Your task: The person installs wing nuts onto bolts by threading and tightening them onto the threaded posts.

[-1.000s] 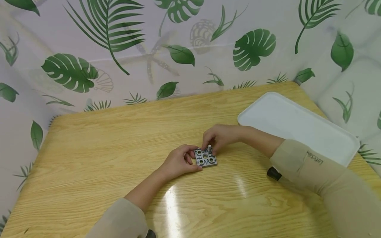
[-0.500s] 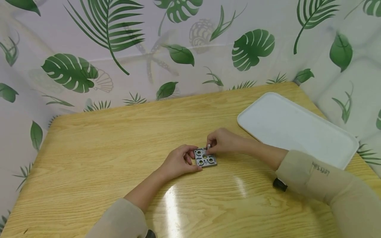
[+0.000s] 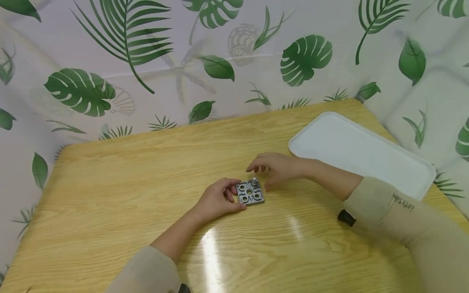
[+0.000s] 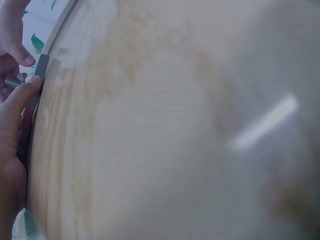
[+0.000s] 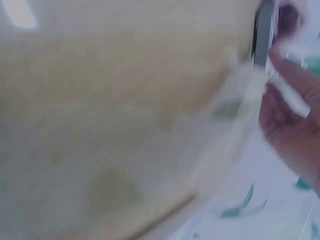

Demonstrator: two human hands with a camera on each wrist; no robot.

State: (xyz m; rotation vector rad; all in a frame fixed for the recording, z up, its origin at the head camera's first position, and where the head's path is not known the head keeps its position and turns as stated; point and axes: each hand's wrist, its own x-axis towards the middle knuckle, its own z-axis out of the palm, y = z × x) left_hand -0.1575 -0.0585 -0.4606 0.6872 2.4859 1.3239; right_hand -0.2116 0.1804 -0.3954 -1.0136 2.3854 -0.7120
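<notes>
A small square grey metal plate (image 3: 250, 192) with round holes lies flat on the wooden table (image 3: 110, 195), roughly at its middle. The left hand (image 3: 218, 199) has its grip clamped on the plate's near-left edge, thumb along the front and fingers curled at the side, which seems meant to pin the plate so it cannot slide or turn. In the left wrist view the thumb tip (image 4: 31, 85) presses against the plate's thin edge.

A short metal pin (image 3: 253, 179) stands upright in the hole at the plate's far corner. The right hand (image 3: 277, 167) hovers just beside and above it, fingers spread and relaxed, holding nothing and not touching the pin; its grip is apart. The right wrist view is too blurred to add detail.

A white tray (image 3: 360, 152) rests on the table's far right part, well apart from the plate. A small black object (image 3: 346, 217) shows under the right sleeve (image 3: 395, 211), likely the wrist camera mount.
</notes>
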